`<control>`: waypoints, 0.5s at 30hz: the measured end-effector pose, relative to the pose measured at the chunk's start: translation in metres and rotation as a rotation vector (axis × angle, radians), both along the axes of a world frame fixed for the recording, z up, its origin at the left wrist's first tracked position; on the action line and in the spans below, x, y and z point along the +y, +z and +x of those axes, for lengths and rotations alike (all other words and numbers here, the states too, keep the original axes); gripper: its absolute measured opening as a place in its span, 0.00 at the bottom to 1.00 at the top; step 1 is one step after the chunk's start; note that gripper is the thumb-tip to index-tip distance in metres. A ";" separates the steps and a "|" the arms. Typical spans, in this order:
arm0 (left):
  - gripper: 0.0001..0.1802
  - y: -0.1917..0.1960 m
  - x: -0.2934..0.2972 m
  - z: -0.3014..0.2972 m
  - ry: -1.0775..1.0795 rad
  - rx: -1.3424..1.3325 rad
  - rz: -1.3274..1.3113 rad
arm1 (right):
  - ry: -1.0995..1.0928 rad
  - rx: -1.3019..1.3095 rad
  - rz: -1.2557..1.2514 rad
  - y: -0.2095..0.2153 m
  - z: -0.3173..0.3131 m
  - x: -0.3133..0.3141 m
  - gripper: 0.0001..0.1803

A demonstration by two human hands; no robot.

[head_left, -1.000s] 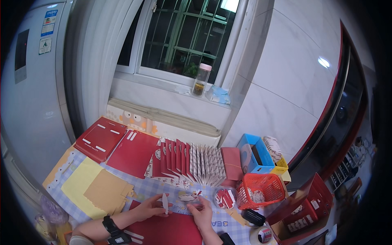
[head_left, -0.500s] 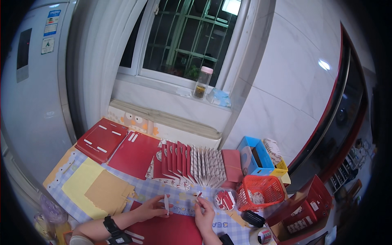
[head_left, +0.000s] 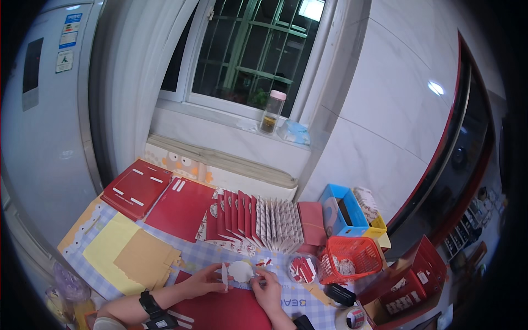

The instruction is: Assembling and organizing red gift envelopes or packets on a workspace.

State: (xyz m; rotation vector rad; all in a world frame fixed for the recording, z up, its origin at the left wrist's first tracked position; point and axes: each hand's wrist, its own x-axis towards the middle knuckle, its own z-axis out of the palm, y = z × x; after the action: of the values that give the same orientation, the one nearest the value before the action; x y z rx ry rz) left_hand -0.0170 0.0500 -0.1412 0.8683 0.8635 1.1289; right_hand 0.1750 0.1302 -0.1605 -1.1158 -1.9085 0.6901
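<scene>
Against white piece (head_left: pixel 224 274), left hand (head_left: pixel 206 279) half-curled

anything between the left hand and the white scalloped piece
Yes: the slim white strip held in the left hand stands between that hand and the white scalloped piece, which is at the right hand's fingertips. Nothing else visible intervenes.

Red sheet (head_left: pixel 220 309) at the table's (head_left: pixel 77 226) near edge: card, smooth, faint sheen. White tag (head_left: pixel 241 271) at the sheet's far edge: paper, matt. Brown sheets (head_left: pixel 144 256), left side: paper, matt. Basket (head_left: pixel 357 250) by the right edge: plastic, smooth. Wall (head_left: pixel 396 104) beyond: glossy tile.
</scene>
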 end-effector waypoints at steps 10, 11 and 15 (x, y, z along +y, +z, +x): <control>0.38 -0.011 0.000 0.003 -0.037 0.207 0.092 | 0.441 0.097 -0.011 0.021 -0.005 -0.027 0.23; 0.39 -0.009 0.000 0.004 -0.052 0.211 0.088 | 0.441 0.097 -0.012 0.020 -0.005 -0.027 0.23; 0.39 -0.006 -0.001 0.004 -0.073 0.219 0.087 | 0.439 0.102 -0.033 0.018 -0.005 -0.026 0.22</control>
State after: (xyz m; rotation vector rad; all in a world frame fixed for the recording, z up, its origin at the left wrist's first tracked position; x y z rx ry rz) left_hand -0.0126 0.0491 -0.1474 1.1017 0.9585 1.0261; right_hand 0.1700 0.1045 -0.1426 -0.6656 -2.0778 0.9996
